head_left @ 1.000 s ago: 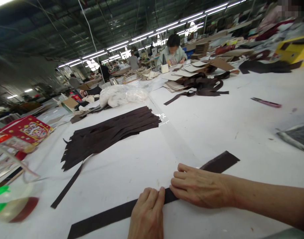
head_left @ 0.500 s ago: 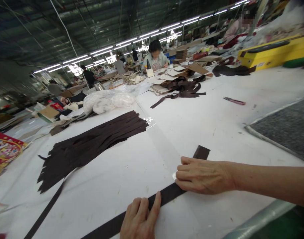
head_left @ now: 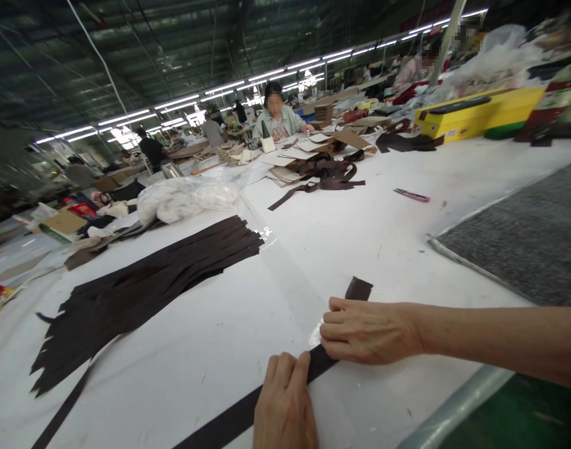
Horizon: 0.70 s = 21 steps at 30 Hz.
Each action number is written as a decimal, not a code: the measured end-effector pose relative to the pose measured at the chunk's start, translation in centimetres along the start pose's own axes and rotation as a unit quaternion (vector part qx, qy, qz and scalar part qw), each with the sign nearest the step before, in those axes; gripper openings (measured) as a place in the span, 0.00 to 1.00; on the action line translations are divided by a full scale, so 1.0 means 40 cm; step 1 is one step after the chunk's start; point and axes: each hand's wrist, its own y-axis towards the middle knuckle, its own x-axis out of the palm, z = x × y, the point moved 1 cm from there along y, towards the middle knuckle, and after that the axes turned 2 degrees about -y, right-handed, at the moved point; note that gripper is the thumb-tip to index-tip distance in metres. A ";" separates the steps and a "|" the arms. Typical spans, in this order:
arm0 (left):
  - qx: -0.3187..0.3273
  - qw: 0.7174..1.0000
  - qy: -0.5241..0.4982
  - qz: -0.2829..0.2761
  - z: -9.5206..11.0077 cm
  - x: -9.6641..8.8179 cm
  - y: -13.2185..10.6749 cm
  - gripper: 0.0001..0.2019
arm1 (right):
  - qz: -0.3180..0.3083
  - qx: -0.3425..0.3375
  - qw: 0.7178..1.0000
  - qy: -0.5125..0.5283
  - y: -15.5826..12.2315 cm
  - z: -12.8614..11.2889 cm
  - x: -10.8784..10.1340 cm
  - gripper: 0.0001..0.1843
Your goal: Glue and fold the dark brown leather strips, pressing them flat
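In the head view, a dark brown strip (head_left: 320,363) lies to the near right of the strip bundle (head_left: 145,287), slanting lengthwise away rightward under the left hand (head_left: 285,399) and the right hand (head_left: 372,330), the latter nearer its far end, both grips curled over it (whether either pinches, I cannot tell).

The right hand (head_left: 367,330) is showing bare, with rounded knuckles and faint ridges across its back; the slim right forearm (head_left: 495,340), also bare, is narrowing toward the wrist. The left hand (head_left: 285,405) is likewise showing bare.
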 end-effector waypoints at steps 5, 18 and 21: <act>-0.002 0.998 -0.046 0.041 -0.015 0.008 -0.005 0.18 | -0.019 0.012 1.000 0.004 -0.021 0.009 -0.009 0.08; 0.058 0.992 0.111 -0.032 -0.015 0.014 -0.004 0.26 | -0.020 -0.003 1.000 0.012 -0.032 0.019 -0.008 0.08; 0.059 0.984 0.166 -0.042 -0.002 0.008 0.009 0.31 | -0.030 0.011 0.999 0.019 -0.039 0.022 -0.010 0.07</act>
